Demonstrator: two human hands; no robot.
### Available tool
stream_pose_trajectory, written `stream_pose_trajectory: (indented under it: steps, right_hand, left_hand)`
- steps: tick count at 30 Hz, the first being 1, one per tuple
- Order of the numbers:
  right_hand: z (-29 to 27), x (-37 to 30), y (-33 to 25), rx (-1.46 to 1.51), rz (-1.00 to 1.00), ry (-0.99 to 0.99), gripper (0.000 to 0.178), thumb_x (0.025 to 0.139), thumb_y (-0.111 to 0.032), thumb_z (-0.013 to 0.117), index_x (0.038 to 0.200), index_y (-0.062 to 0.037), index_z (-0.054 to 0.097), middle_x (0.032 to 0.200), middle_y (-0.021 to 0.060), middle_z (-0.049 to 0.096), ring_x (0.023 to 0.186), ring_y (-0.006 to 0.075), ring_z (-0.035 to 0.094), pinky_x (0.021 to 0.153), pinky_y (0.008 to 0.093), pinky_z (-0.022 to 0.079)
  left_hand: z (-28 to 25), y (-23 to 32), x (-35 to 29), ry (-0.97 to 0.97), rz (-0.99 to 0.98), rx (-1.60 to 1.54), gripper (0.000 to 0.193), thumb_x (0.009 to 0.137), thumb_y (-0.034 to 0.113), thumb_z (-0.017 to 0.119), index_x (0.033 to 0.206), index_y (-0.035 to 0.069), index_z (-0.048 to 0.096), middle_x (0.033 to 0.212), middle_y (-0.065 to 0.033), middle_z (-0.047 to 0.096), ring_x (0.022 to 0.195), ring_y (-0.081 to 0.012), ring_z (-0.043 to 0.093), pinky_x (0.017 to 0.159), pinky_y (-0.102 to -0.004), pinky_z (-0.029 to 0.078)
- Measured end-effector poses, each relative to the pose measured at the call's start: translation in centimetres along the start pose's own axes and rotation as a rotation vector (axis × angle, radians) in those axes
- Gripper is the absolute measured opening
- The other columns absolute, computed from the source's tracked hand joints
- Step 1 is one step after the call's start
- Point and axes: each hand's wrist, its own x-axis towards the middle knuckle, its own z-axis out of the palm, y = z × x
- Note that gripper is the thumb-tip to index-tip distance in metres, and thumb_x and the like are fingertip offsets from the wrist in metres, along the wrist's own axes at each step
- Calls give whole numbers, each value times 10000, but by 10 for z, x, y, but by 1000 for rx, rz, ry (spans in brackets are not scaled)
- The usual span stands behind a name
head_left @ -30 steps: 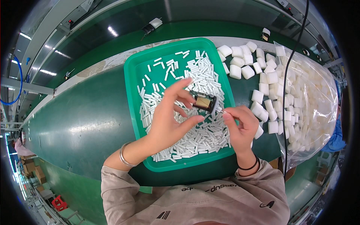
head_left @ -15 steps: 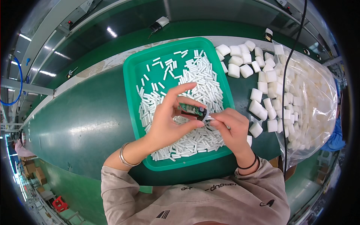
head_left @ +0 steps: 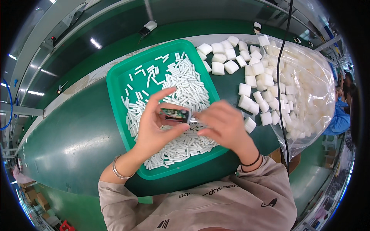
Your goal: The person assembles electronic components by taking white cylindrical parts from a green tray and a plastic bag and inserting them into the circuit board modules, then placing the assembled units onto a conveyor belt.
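My left hand [head_left: 150, 129] is closed on a small black electronic device with an exposed green circuit board [head_left: 174, 114], thumb below and fingers above. The device is held roughly level above a green tray [head_left: 163, 174] of short white cylindrical sticks [head_left: 187, 82]. From the device's right end a thin white stick [head_left: 194, 120] juts out. My right hand [head_left: 227, 125] is just right of that end, smeared by motion. Its thumb points toward the device, and whether its fingers grip anything cannot be made out.
White padded blocks [head_left: 231, 67] lie loose right of the tray. A clear plastic bag [head_left: 308, 88] full of them stands beyond. A black cable [head_left: 280, 77] hangs in front of the bag. Behind the tray, a small black-and-white device [head_left: 148, 28] sits on the green line.
My right hand has drawn back from the device's end and its fingers have blurred. The device has turned more level in my left hand. The whole view has shifted, moving the scene leftward.
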Motion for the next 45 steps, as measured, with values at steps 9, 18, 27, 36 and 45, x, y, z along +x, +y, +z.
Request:
stream_pose_trajectory:
  steps: [9,18,27,36,45]
  right_hand:
    - [-51,-33,27,-569,769,-177,329,605,-126,703,899,-79,563,846,68,561,828,255,547,663,347,449]
    - [-38,-30,30,-416,724,-251,387,607,-128,707,938,-70,516,853,119,558,750,310,554,635,359,455]
    - [-21,4,-3,959,809,115,307,672,72,642,946,-2,524,876,70,586,745,111,572,612,201,480]
    - [12,4,-22,783,721,158,380,669,62,654,1029,18,542,920,89,597,812,136,594,682,239,501]
    - [20,6,-35,729,642,506,339,591,-46,758,896,-12,612,810,112,631,742,156,620,631,237,495]
  left_hand:
    - [-7,0,6,226,23,-177,764,662,-94,639,1283,58,221,978,-131,535,848,-183,575,739,-290,496]
    - [-6,-2,4,177,46,-187,764,657,-123,628,1283,69,235,965,-113,537,881,-176,560,773,-298,481]
    - [-6,-2,-1,134,62,-215,695,649,-91,655,1229,61,305,971,-102,543,889,-175,564,767,-294,487]
    - [-9,-6,-4,99,196,-242,596,631,-101,666,1130,43,375,968,-112,562,929,-209,571,744,-271,501]
    - [-6,-4,-1,-10,59,-143,701,614,-94,680,1198,68,327,932,-103,588,909,-168,554,776,-268,464]
